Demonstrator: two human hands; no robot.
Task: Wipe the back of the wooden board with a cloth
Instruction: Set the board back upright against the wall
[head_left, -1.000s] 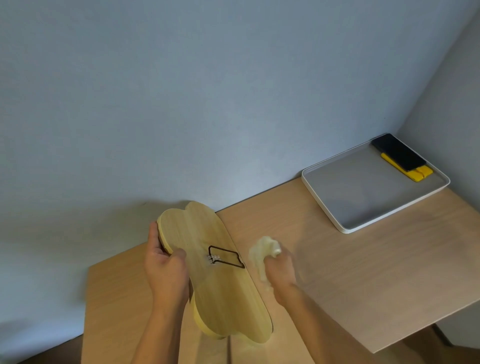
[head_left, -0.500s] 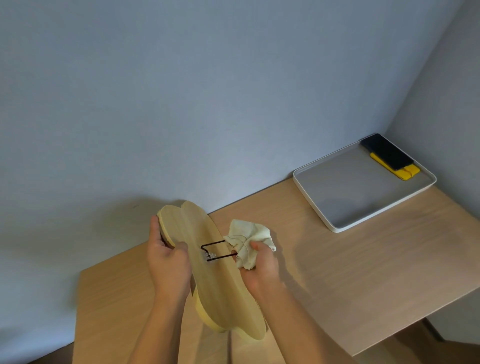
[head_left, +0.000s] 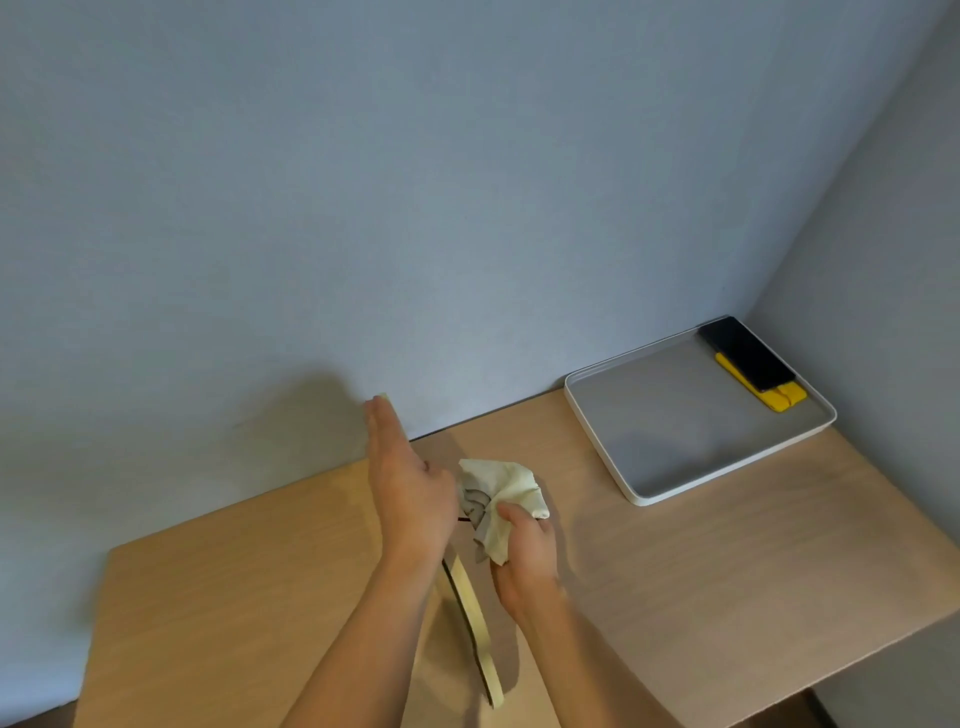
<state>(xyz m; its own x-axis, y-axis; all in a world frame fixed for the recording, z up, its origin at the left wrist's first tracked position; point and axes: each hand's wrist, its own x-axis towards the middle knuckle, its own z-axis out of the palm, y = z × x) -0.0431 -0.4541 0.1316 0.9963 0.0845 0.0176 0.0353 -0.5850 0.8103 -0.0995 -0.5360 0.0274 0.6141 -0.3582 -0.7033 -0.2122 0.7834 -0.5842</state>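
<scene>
The wooden board (head_left: 475, 618) is turned almost edge-on to me, so only its pale rim and a dark line along it show below my hands. My left hand (head_left: 410, 493) lies flat along the board's left side with the fingers stretched out, steadying it. My right hand (head_left: 524, 561) clutches a crumpled cream cloth (head_left: 504, 488) and presses it against the board's right side near the top. The board's faces and its metal clip are hidden.
A light wooden table (head_left: 727, 571) stands against a blue-grey wall. At the back right corner sits a white-rimmed grey tray (head_left: 597, 447) with a black phone (head_left: 745, 353) lying on a yellow object (head_left: 779, 397).
The board has turned from showing its face to nearly edge-on. My left hand has opened flat along it. My right hand has brought the cloth up against the board's right side.
</scene>
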